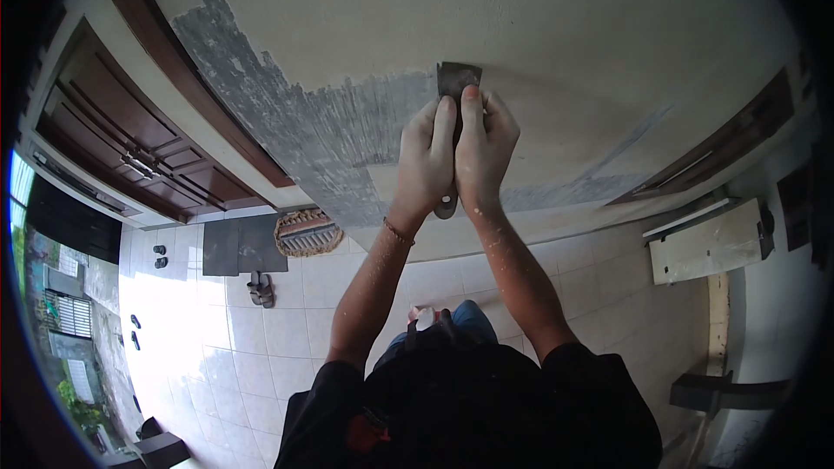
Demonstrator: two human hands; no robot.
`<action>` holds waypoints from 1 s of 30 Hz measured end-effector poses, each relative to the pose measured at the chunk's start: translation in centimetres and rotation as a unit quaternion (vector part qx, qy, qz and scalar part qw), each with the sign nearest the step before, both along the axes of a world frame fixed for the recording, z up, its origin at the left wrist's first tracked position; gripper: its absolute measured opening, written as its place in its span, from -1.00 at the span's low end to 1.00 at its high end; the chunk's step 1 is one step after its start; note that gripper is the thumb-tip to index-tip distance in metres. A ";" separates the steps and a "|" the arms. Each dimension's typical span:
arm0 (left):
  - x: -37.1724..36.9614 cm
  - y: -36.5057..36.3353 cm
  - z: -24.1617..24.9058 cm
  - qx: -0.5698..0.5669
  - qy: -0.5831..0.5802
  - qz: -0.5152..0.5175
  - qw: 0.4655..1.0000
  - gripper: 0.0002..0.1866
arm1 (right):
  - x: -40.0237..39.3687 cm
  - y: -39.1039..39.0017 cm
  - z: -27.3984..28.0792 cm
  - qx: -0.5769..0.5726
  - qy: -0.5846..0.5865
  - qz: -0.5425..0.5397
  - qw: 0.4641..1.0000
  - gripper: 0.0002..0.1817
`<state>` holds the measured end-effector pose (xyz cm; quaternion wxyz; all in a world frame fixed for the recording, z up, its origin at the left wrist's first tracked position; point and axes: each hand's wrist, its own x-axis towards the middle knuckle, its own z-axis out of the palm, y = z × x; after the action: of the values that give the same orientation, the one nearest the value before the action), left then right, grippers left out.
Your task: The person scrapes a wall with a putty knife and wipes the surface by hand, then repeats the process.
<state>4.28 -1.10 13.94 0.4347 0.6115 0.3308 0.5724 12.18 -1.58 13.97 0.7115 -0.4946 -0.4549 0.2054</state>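
A paint scraper [460,78] with a wide dark blade is pressed to the wall [556,26], just above the middle of the view. Both of my hands, coated in pale dust, grip it side by side. My left hand [427,152] is closed round its handle from the left, thumb pointing up along it. From the right, my right hand [483,143] is closed on it too, the thumb lying at the base of the blade. The handle's end, with a hole, shows below my hands. Left of the blade stretches a rough grey scraped patch [330,126], bordered by cream paint.
A brown double door [130,139] stands at the left. On the tiled floor [278,330] lie a dark mat [243,243], a striped rug [308,233] and sandals [261,289]. To the right is a pale cabinet [708,243], with a dark bench-like piece [730,393] below.
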 end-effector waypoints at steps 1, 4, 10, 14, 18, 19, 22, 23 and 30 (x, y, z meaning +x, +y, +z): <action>0.3 0.0 0.6 0.004 -0.009 0.003 1.000 -0.68 | 0.2 0.1 0.5 -0.001 -0.002 0.005 1.000 -0.54; 0.7 0.5 -4.0 0.010 0.016 0.032 0.999 -0.64 | 0.1 -0.1 -3.1 0.006 0.013 0.000 1.000 -0.54; 0.4 -0.7 -2.4 -0.091 0.027 0.010 0.995 -0.56 | 0.6 -0.9 -2.0 -0.041 0.041 0.037 0.998 -0.58; 1.3 -0.4 -5.2 -0.033 0.032 0.069 0.997 -0.56 | 0.7 -0.4 -4.3 0.002 0.033 0.037 0.999 -0.56; 1.2 -0.7 -3.9 -0.012 0.023 0.068 0.997 -0.59 | 0.6 0.2 -4.9 0.027 0.015 0.015 0.999 -0.55; 0.8 -0.1 -1.8 0.009 0.033 0.057 0.998 -0.60 | 0.3 -0.2 -2.0 0.012 0.006 -0.001 1.000 -0.55; 0.8 0.2 0.1 -0.029 -0.005 0.009 1.000 -0.63 | 0.3 0.3 0.6 0.017 0.037 0.025 0.999 -0.57; 0.8 0.4 -1.5 -0.014 0.009 0.021 1.000 -0.63 | 0.4 0.2 -0.5 0.020 0.012 0.008 1.000 -0.58; 0.6 0.0 -0.8 0.002 0.038 0.040 0.998 -0.60 | 0.3 0.4 -0.1 0.021 -0.003 -0.019 1.000 -0.56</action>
<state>4.86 -1.14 13.18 0.3974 0.6199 0.3706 0.5661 12.45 -1.17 13.82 0.7242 -0.4888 -0.4514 0.1812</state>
